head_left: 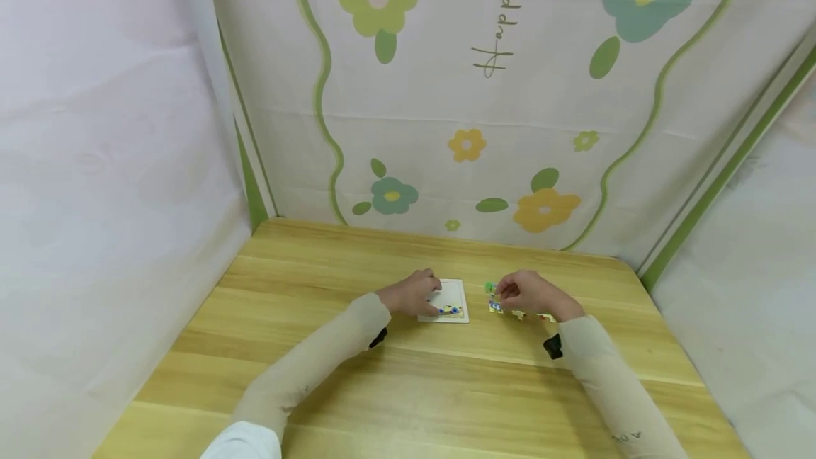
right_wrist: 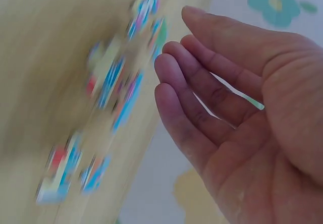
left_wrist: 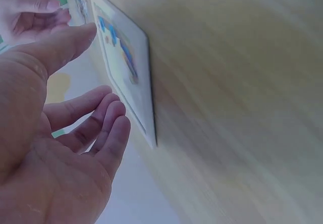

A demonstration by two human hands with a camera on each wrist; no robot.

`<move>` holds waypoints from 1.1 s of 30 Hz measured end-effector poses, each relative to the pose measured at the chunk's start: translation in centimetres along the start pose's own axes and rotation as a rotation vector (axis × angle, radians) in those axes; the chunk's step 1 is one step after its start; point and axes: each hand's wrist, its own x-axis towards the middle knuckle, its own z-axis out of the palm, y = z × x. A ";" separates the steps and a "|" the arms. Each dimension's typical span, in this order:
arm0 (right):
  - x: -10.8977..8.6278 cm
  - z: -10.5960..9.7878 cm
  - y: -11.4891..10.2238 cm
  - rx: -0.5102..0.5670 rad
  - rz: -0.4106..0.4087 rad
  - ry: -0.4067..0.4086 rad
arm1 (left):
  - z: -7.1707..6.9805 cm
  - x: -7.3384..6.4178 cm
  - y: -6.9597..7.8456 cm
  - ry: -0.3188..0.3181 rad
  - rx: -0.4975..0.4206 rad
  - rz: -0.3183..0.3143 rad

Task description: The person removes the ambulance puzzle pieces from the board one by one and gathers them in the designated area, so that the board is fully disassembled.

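A white puzzle tray (head_left: 454, 292) lies on the table with joined picture pieces (head_left: 451, 311) along its near edge, showing blue and yellow. My left hand (head_left: 411, 294) is at the tray's left side, its thumb and fingers spread apart with nothing between them, as the left wrist view shows. To the right, my right hand (head_left: 529, 292) hovers over loose jigsaw pieces (head_left: 496, 307). In the right wrist view its fingers are gently bent, the thumb apart from them, and they hold nothing. Several jigsaw pieces (right_wrist: 111, 82) lie blurred on the table beside those fingertips.
The wooden table (head_left: 408, 388) ends at a back wall cloth (head_left: 408, 112) printed with flowers. White cloth sides (head_left: 115, 161) stand to the left and right. A black strap (head_left: 553, 347) shows at the right wrist.
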 end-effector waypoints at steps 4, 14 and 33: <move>1.9 1.2 -2.3 -0.017 -0.050 -0.041 | 0.2 -1.1 -0.7 0.003 -0.029 0.003; 6.2 4.4 -6.5 -0.074 -0.203 -0.089 | 0.3 -2.6 -2.2 0.033 -0.094 0.043; 8.0 6.6 -8.4 -0.102 -0.244 -0.119 | 0.9 -2.5 -2.7 0.041 -0.112 0.062</move>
